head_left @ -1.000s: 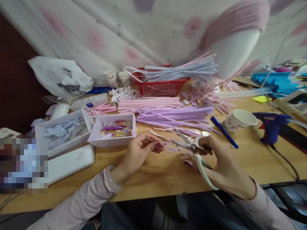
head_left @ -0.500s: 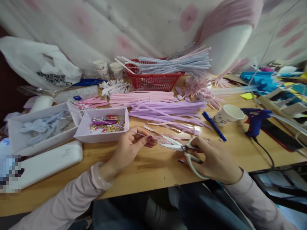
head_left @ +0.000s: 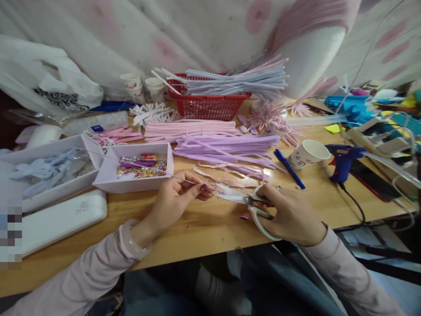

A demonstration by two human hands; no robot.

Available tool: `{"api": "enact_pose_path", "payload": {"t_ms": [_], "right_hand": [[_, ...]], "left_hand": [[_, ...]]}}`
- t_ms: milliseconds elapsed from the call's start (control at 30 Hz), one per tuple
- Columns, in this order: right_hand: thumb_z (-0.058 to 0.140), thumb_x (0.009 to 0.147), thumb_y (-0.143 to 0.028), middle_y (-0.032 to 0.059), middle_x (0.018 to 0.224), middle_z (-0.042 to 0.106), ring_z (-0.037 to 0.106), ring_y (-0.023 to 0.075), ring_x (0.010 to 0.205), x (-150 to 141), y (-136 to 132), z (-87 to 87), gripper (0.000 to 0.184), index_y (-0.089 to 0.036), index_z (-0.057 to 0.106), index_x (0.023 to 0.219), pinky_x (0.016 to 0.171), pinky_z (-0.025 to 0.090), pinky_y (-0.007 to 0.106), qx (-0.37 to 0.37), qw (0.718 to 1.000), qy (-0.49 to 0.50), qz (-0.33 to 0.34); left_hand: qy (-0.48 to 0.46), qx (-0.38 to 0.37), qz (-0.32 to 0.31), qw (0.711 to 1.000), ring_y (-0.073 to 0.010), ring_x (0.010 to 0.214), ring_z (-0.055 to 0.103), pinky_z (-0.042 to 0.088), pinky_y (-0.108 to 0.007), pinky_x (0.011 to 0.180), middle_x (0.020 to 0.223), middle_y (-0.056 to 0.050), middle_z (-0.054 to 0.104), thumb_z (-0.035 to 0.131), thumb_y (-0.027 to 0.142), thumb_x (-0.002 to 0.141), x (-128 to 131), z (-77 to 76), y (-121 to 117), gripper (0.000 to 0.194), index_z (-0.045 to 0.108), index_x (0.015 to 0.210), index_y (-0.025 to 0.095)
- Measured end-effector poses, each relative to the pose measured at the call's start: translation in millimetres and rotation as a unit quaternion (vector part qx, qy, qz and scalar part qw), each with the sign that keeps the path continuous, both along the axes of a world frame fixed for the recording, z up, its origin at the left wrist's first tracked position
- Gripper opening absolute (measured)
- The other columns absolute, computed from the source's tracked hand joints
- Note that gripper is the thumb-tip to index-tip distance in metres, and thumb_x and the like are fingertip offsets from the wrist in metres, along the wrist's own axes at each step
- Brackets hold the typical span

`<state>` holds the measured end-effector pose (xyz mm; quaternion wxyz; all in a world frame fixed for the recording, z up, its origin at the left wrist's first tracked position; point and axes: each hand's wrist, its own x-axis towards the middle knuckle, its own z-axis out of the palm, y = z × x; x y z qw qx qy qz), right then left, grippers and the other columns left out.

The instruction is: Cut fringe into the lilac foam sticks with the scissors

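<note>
Between the thumb and fingers of my left hand (head_left: 179, 199) is a thin strand (head_left: 148, 168), pinched near its end. The strand runs back leftward over the small white box; its exact kind is too fine to make out. My right hand (head_left: 289, 213) grips a pair of scissors (head_left: 251, 202) with pale handles, fingers through the loops. The scissor blades point left and are nearly together, their tips right at my left fingertips. Small pinkish scraps and a printed paper strip (head_left: 226, 169) lie on the table just behind the blades.
Purple pipe cleaners (head_left: 226, 147) and pink ones (head_left: 190, 129) lie behind, before a red basket (head_left: 210, 107). A white box (head_left: 131, 186) of gems stands left, beside a white case (head_left: 66, 219). Rightward are a blue pen (head_left: 289, 168), a paper cup (head_left: 309, 153) and a glue gun (head_left: 344, 162).
The scissor blades have drawn closer together and their tips have moved left to my left fingertips. My left hand keeps its pinch. The whole view has shifted slightly.
</note>
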<state>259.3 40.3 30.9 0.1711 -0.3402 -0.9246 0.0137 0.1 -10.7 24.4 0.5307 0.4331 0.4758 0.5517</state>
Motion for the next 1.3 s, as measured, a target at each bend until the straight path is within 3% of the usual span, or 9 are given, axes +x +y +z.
{"api": "enact_pose_path", "payload": {"t_ms": [467, 867, 1100, 1200, 1300], "right_hand": [[0.062, 0.083, -0.039, -0.0017, 0.059, 0.058, 0.054, 0.0130, 0.050, 5.4, 1.5, -3.0, 0.021, -0.021, 0.053, 0.078, 0.049, 0.033, 0.026, -0.017, 1.000, 0.004, 0.003], [0.064, 0.083, -0.046, -0.0025, 0.054, 0.055, 0.051, 0.0117, 0.047, 11.0, 4.2, -4.9, 0.030, -0.022, 0.050, 0.071, 0.048, 0.034, 0.025, -0.041, 0.999, 0.014, -0.017], [0.067, 0.078, -0.037, 0.0022, 0.075, 0.063, 0.059, 0.0156, 0.063, 14.0, 4.1, 7.3, 0.026, -0.022, 0.048, 0.087, 0.057, 0.043, 0.027, -0.012, 0.998, 0.057, -0.009], [0.065, 0.078, -0.033, 0.0017, 0.072, 0.062, 0.059, 0.0171, 0.063, 12.1, 2.4, 6.3, 0.022, -0.022, 0.049, 0.086, 0.057, 0.041, 0.028, 0.019, 0.999, 0.024, -0.010], [0.065, 0.077, -0.039, 0.0019, 0.072, 0.064, 0.059, 0.0176, 0.061, 9.7, 1.8, 3.1, 0.024, -0.022, 0.049, 0.085, 0.055, 0.039, 0.028, 0.005, 1.000, 0.004, -0.019]], "left_hand": [[-0.020, 0.008, 0.001, 1.000, -0.0198, 0.066, 0.074, 0.061, -0.030, 0.065, 0.074, -0.008, 0.077, 0.078, 0.035, 0.074, -0.1, -5.0, 2.6, 0.028, 0.059, 0.076, 0.015], [-0.014, 0.013, 0.013, 1.000, -0.0190, 0.065, 0.073, 0.061, -0.031, 0.065, 0.072, -0.006, 0.076, 0.078, 0.033, 0.074, -0.9, -7.0, 2.5, 0.026, 0.059, 0.077, 0.016], [-0.016, 0.010, 0.020, 1.000, -0.0179, 0.068, 0.074, 0.061, -0.028, 0.066, 0.075, -0.006, 0.077, 0.075, 0.033, 0.078, -1.1, -7.9, 2.0, 0.023, 0.061, 0.078, 0.015], [-0.014, 0.004, 0.019, 1.000, -0.0187, 0.069, 0.074, 0.061, -0.029, 0.067, 0.078, -0.007, 0.078, 0.076, 0.033, 0.078, -1.3, -8.5, 1.5, 0.023, 0.060, 0.076, 0.016], [-0.013, 0.005, 0.023, 1.000, -0.0188, 0.070, 0.074, 0.061, -0.030, 0.067, 0.081, -0.007, 0.078, 0.076, 0.034, 0.077, -2.3, -9.1, 1.7, 0.023, 0.060, 0.076, 0.016]]}}
